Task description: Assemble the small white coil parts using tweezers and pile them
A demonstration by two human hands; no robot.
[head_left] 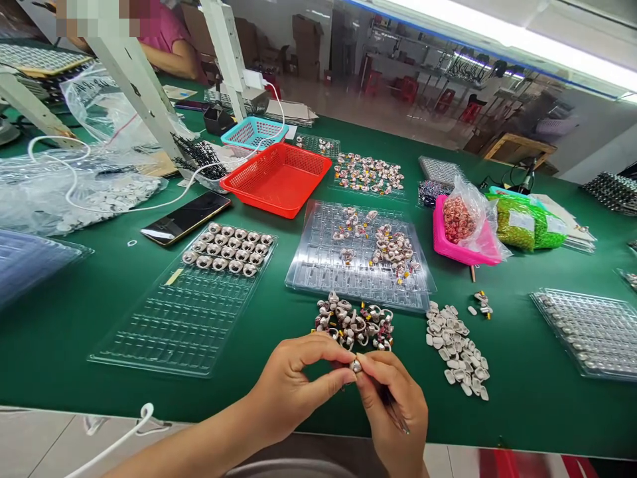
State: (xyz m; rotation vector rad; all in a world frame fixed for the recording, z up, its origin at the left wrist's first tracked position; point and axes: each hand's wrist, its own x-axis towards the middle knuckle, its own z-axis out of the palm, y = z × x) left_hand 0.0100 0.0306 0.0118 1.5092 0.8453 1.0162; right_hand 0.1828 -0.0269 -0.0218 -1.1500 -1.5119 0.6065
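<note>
Between the fingertips of my left hand (311,375) and my right hand (393,392), a small silvery rounded part (355,366) is pinched from both sides. The right palm also keeps a thin metal tool, apparently tweezers (398,417), whose end sticks out below the fingers. Just beyond my fingers lies a pile of curved silvery parts (354,322) with yellow and reddish bits. Right of the hands is a heap of small pale grey oblong caps (455,348). Ahead, a stack of clear trays (318,259) carries more curved parts with wires.
At left, a clear slotted tray (164,332) has rows of silvery parts in its far half. Behind it are a phone (185,218) and a red basket (279,179). A pink basket (465,249) with bagged parts and a filled tray (592,335) stand at right. A co-worker's arm (172,63) shows far left.
</note>
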